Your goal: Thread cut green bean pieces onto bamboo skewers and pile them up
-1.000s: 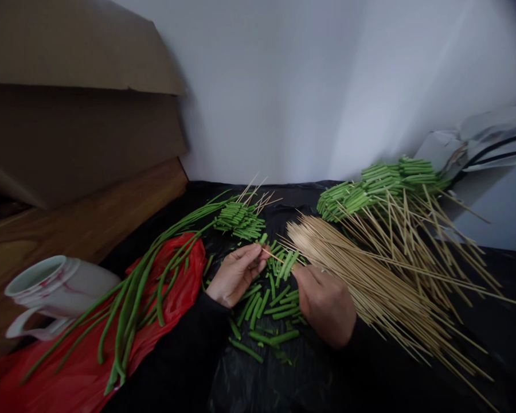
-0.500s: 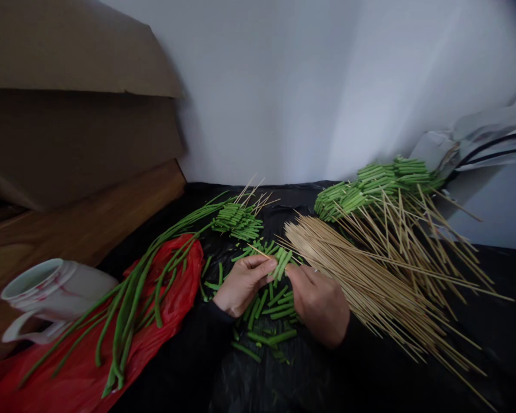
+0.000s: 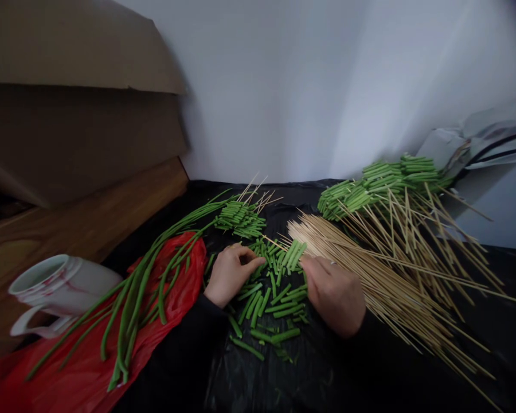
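Observation:
My right hand (image 3: pixel 336 295) is closed around a bamboo skewer (image 3: pixel 275 243) threaded with several short green bean pieces (image 3: pixel 294 256). The skewer's bare pointed end sticks out to the upper left. My left hand (image 3: pixel 234 272) is apart from the skewer, at the left side of a pile of loose cut bean pieces (image 3: pixel 258 307). Its thumb and index finger curve toward each other with the tips close together over the pieces; whatever lies between them is hidden. The pile lies on black plastic sheeting (image 3: pixel 258 384).
Loose bamboo skewers (image 3: pixel 370 275) lie right of my right hand. Finished bean skewers are stacked at the back right (image 3: pixel 382 183), with a smaller stack (image 3: pixel 241 219) behind the pile. Long whole beans (image 3: pixel 131 310) rest on a red plastic bag (image 3: pixel 176 327), beside a white mug (image 3: pixel 69 287). A cardboard box (image 3: pixel 81 126) stands at left.
My left hand has let go of the skewer and moved left to the loose pieces. My right hand, still holding the threaded skewer, has shifted slightly right. The view has turned a little.

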`<state>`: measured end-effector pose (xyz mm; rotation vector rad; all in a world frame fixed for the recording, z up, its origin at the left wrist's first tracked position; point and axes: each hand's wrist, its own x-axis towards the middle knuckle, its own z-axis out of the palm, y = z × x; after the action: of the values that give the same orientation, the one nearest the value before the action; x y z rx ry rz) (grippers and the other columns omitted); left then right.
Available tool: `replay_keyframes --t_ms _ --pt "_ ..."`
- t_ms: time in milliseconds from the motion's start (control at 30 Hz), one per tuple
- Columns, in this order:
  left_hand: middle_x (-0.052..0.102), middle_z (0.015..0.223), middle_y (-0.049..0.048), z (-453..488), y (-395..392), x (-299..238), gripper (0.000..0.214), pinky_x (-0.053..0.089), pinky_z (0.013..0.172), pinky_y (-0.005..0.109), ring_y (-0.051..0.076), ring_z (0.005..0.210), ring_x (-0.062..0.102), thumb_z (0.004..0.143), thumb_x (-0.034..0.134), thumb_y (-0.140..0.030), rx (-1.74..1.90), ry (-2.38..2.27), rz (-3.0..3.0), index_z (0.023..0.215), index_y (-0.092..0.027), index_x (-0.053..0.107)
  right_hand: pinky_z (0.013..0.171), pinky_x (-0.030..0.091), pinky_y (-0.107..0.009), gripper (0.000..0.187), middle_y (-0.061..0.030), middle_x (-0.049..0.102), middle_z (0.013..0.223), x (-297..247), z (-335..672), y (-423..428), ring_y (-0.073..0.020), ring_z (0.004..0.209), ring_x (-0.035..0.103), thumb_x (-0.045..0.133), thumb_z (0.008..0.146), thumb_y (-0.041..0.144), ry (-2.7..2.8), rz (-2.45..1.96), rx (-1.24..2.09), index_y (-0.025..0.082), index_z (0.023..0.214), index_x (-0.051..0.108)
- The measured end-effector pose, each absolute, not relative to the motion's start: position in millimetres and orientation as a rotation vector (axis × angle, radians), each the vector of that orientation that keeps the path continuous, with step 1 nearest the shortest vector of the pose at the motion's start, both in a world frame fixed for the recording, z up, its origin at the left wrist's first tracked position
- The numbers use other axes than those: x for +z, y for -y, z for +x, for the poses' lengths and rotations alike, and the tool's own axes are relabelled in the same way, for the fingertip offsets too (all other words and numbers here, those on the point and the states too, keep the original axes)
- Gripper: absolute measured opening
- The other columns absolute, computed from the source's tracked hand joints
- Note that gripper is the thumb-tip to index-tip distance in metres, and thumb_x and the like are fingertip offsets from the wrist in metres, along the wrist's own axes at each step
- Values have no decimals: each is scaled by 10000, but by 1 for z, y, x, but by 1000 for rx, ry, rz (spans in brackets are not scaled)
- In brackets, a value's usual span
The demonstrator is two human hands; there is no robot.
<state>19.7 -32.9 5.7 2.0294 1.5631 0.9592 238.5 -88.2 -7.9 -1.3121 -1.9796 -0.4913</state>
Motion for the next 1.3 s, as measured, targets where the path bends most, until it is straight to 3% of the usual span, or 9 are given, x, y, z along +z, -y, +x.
replay_keyframes --t_ms 133,267,500,667,800,967,1300 --pt "649 744 43 22 35 5 260 377 714 307 199 748 574 800 612 -433 841 -1668 2228 689 -211 690 568 306 -274 235 -19 600 687 -8 238 89 -123 607 515 444 881 123 1986 -1314 -493 158 970 659" --pt "628 778 49 24 37 4 289 388 741 320 226 811 563 720 676 -500 733 -1696 2279 693 -213 676 563 303 -276 227 -22 606 700 -7 238 89 -123 609 510 450 866 109 2006 -1319 -474 163 946 656" --pt "629 774 43 26 36 3 163 394 762 316 210 803 569 756 651 -357 793 -1645 2244 687 -212 678 565 291 -283 232 -19 593 677 -7 237 89 -126 593 494 438 871 105 2001 -1321 -471 164 927 655" --pt "667 780 34 23 31 3 170 409 718 281 175 747 580 773 650 -353 1135 -1493 1914 754 -189 692 566 293 -283 236 -22 604 700 -7 237 90 -131 615 509 434 873 106 1990 -1310 -457 167 941 652" --pt "700 783 31 23 29 4 242 438 720 263 160 748 604 712 732 -380 1286 -1302 1437 821 -164 716 563 283 -288 230 -12 579 670 -7 236 91 -130 583 490 435 871 103 1992 -1302 -462 176 910 650" --pt "711 822 48 24 31 11 268 468 659 202 113 739 612 631 817 -274 1226 -1046 843 848 -136 738 560 268 -289 225 -8 565 667 -6 234 93 -126 573 476 427 878 109 2016 -1299 -421 176 894 642" --pt "683 783 53 25 31 15 119 489 571 136 70 663 594 733 737 -125 1173 -923 681 847 -93 725 558 240 -295 236 -11 559 668 -7 232 95 -123 585 468 411 905 133 2044 -1291 -393 173 888 644"
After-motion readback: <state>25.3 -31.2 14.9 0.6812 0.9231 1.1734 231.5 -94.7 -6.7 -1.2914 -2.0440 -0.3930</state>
